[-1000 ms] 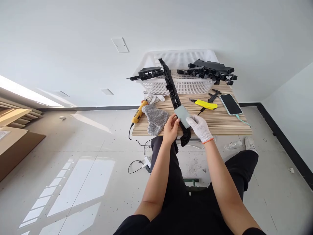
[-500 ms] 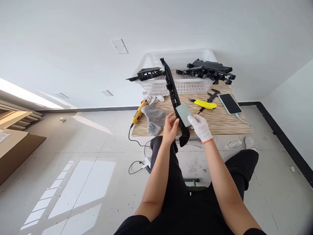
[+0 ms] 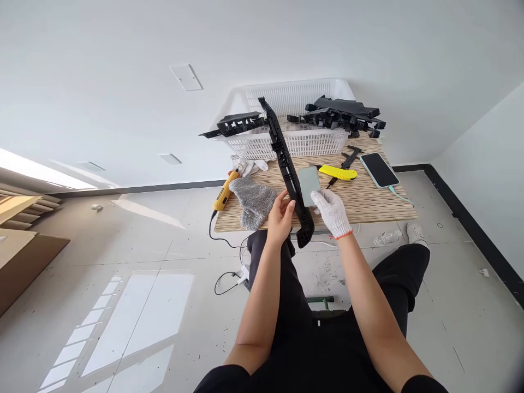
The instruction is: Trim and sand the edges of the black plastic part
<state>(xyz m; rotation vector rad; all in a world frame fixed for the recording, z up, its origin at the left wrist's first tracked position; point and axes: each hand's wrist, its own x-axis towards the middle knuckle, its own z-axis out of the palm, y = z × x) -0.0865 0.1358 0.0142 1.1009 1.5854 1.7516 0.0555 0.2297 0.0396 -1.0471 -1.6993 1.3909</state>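
A long black plastic part (image 3: 284,159), ribbed along its length, slants over the table's front edge, its lower end nearest me. My bare left hand (image 3: 280,218) grips it near that lower end, thumb on its left side. In a white knit glove with an orange cuff, my right hand (image 3: 331,210) pinches a thin grey-green rectangular pad (image 3: 309,186) by its lower right corner. The pad lies just right of the black part; whether they touch I cannot tell. A yellow utility knife (image 3: 338,173) and black calipers (image 3: 349,159) rest beyond my right hand.
A white plastic basket (image 3: 286,146) holding more black parts (image 3: 344,113) stands at the table's back. On the left are a grey cloth (image 3: 252,199) and a corded yellow tool (image 3: 226,191). A phone (image 3: 380,170) with a cable lies right on the slatted tabletop (image 3: 368,210).
My right hand has shifted the pad from over the black part to its right side, turning it more upright. My left hand keeps its hold. The whole view has moved slightly.
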